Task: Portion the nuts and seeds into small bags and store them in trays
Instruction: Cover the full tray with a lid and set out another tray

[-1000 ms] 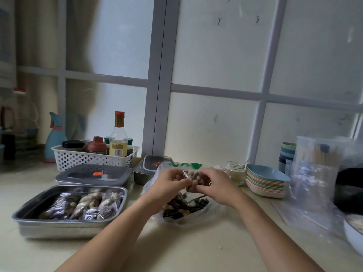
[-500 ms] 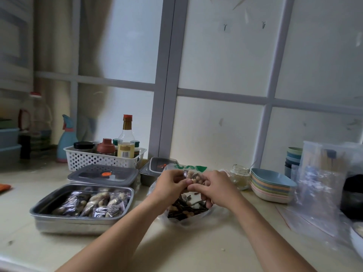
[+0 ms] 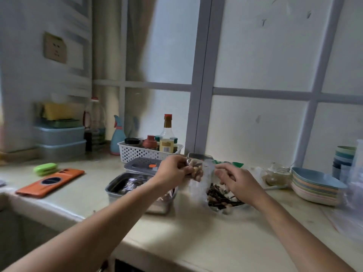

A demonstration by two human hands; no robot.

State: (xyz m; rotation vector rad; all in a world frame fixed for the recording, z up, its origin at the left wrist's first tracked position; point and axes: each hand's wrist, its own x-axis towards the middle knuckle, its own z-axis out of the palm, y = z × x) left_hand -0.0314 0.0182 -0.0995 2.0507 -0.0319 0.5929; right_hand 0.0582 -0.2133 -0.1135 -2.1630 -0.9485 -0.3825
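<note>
Background: frosted window panes with grey bars rise behind your desk (image 3: 196, 232) in the head view.
Left hand: your left hand (image 3: 174, 170) holds the small bag (image 3: 196, 169) of pale nuts above the desk, its fingers curled and pinching the bag's top.
Right hand: your right hand (image 3: 235, 177) is just beside that bag with its fingers curled. Clear film lies against them, but you cannot tell whether they pinch it.
Big bag: the big bag (image 3: 222, 197) of dark seeds and nuts lies open on the desk below your right hand.
Tray: the steel tray (image 3: 117, 188) holds filled packets, under your left wrist and beside the big bag.
Behind: a lidded tray (image 3: 141, 165) and a white basket (image 3: 137, 152) of bottles.
Right: a glass jar (image 3: 279, 172) and a stack of plates (image 3: 314, 187).
Left: an orange phone (image 3: 51, 182) and a green case (image 3: 45, 168).
</note>
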